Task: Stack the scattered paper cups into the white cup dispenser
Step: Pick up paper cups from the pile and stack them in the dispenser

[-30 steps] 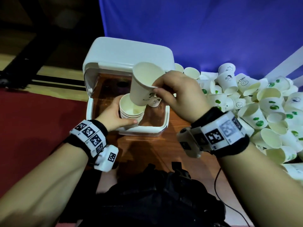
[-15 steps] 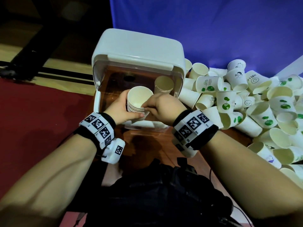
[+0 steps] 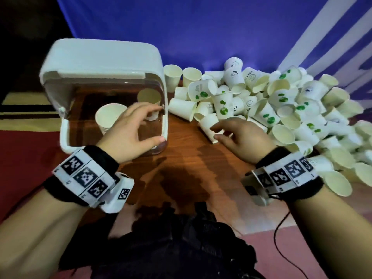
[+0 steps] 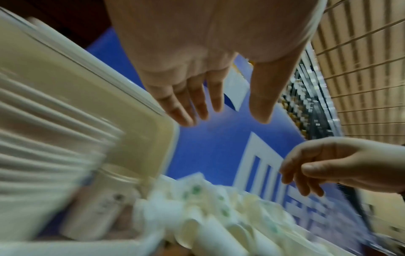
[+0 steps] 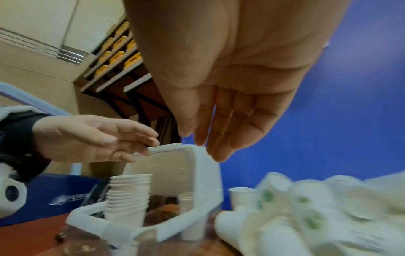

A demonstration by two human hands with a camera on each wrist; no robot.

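Observation:
The white cup dispenser (image 3: 104, 63) stands at the left with its clear front open. Inside it are a stack of paper cups (image 3: 107, 117) and a single cup (image 3: 150, 97). My left hand (image 3: 159, 123) hovers at the dispenser's front right edge, fingers spread, holding nothing. My right hand (image 3: 215, 132) hangs with relaxed fingers just over a cup lying on its side (image 3: 207, 124) at the near edge of the cup pile (image 3: 281, 109). In the right wrist view the stack (image 5: 129, 199) stands upright in the dispenser (image 5: 206, 173). My left hand's fingers (image 4: 197, 107) are straight and empty.
The pile of loose cups fills the right half of the wooden table (image 3: 191, 158). A black bag (image 3: 181, 244) and a thin cable (image 3: 279, 228) lie at the near edge. A blue backdrop (image 3: 201, 27) stands behind, and red carpet (image 3: 26, 154) lies to the left.
The cup my right hand carried now sits on the stack. Both hands have let go; the right one has moved right to the pile, and the left has drawn off the stack.

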